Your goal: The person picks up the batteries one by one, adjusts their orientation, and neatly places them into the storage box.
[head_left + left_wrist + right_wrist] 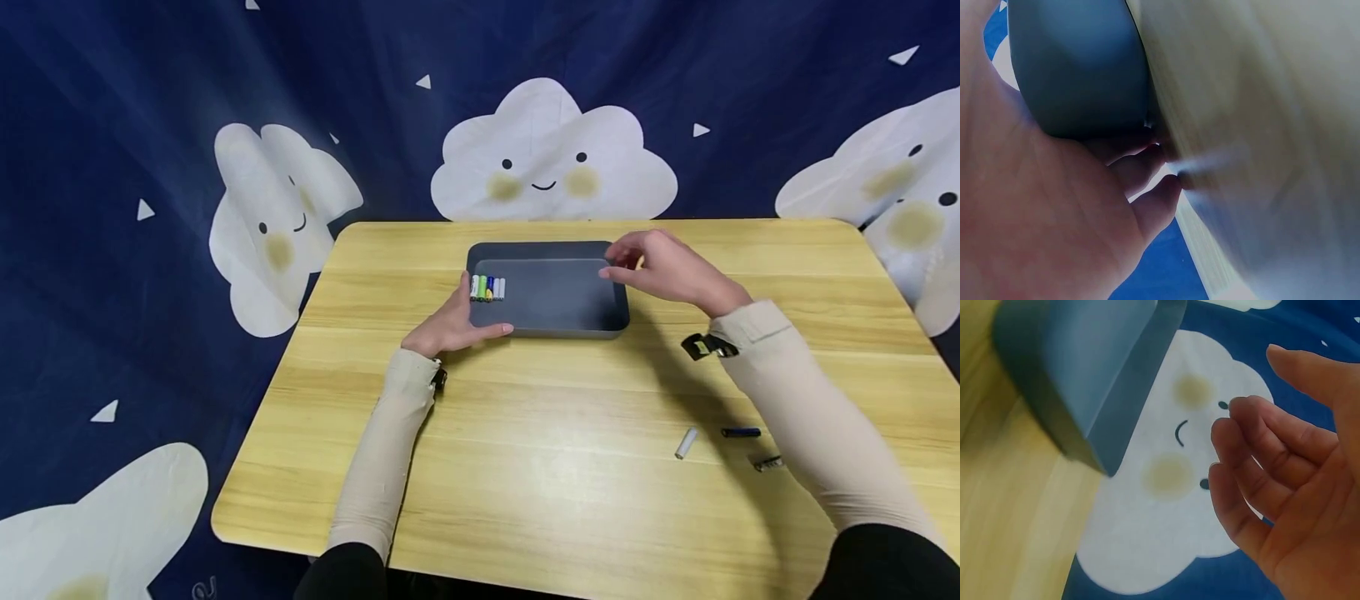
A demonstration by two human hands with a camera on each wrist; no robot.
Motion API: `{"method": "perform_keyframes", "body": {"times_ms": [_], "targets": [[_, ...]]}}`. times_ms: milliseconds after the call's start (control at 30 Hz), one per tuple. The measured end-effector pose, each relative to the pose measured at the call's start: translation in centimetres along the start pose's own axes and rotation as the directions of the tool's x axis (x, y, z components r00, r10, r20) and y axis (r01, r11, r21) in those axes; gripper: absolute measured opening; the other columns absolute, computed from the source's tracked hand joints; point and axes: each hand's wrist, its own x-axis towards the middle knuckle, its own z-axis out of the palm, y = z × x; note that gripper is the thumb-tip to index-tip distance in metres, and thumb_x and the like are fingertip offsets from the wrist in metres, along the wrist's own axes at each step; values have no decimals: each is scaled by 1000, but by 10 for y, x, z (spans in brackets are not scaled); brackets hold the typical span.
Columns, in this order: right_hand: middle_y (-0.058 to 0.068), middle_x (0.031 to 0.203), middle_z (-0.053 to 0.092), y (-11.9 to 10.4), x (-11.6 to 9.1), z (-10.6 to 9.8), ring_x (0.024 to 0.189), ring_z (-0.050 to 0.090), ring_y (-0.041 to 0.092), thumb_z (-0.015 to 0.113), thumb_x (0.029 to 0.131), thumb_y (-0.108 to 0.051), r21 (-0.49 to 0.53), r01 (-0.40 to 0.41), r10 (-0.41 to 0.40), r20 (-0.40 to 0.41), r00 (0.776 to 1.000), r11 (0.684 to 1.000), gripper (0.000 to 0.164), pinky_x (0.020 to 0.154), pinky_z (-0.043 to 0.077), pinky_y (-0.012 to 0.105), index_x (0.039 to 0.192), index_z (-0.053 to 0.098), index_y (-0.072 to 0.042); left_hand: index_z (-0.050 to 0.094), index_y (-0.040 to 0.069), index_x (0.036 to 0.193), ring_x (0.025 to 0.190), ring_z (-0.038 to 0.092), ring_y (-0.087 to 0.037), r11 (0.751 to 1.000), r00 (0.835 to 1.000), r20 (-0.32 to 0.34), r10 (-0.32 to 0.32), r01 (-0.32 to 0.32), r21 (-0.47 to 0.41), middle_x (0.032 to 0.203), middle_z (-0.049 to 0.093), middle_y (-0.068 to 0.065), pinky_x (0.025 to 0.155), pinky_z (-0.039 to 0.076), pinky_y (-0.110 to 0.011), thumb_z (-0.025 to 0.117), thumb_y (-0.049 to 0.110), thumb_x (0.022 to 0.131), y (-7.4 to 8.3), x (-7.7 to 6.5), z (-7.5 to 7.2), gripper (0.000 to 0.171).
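A shallow dark grey tray (553, 334) sits near the far side of the wooden table. My left hand (450, 321) rests against its near left corner, thumb along the front wall and fingers along the left side; in the left wrist view the palm (1047, 206) lies against the tray's outer wall (1082, 69). Several batteries (487, 288), white, green and blue-yellow, lie side by side at the tray's left end. Over the right end of the tray hovers my right hand (651, 265). Its fingers are loosely bent, with nothing between them and the thumb (1310, 375).
Three loose batteries lie at the table's near right: a white one (686, 443), a dark blue one (741, 432) and a dark one (768, 463) beside the right forearm. A blue curtain (390, 150) with white clouds hangs behind the table (525, 467).
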Motion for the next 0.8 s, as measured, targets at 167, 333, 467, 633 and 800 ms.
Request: {"method": "perform_keyframes", "body": {"times_ms": [167, 333, 467, 633, 800], "targets": [[8, 94, 73, 10, -30, -5, 84, 63, 19, 73, 98, -30, -21, -27, 27, -30, 999, 999, 33, 70, 49, 26, 116, 73, -2, -28, 22, 161, 164, 2, -25, 1000, 1000, 1, 12, -12, -20, 175, -15, -3, 132, 17, -49, 66, 87, 75, 2, 1, 1, 143], [6, 94, 73, 20, -57, -1, 84, 63, 16, 73, 98, -29, -54, -56, 54, -31, 998, 997, 32, 73, 50, 26, 116, 73, -2, -31, 25, 160, 164, 2, -24, 1000, 1000, 14, -8, 8, 0, 175, -16, -2, 132, 16, -48, 62, 92, 72, -2, 1, 4, 145], [3, 93, 72, 27, -77, 5, 84, 62, 14, 73, 98, -29, -66, -60, 58, -36, 998, 996, 30, 73, 50, 26, 114, 74, -4, -32, 27, 159, 164, 2, -24, 1000, 1000, 4, -7, 7, -1, 175, -16, -1, 132, 16, -48, 62, 91, 74, -3, 0, 3, 142], [-1, 90, 71, 37, -104, 13, 81, 60, 8, 76, 96, -28, -91, -41, 35, -63, 997, 995, 28, 69, 48, 24, 112, 75, -5, -30, 24, 161, 164, 2, -25, 1000, 1000, 1, 8, -8, -28, 175, -15, -2, 132, 17, -49, 66, 88, 75, 0, 0, 0, 143], [-3, 88, 70, 40, -129, 27, 80, 60, 7, 78, 94, -28, -103, -44, 38, -59, 998, 994, 28, 68, 49, 25, 111, 76, -6, -28, 25, 161, 164, 2, -25, 999, 1000, 1, 8, -7, -41, 175, -15, -2, 132, 17, -50, 67, 89, 73, 1, 2, 0, 145]]}}
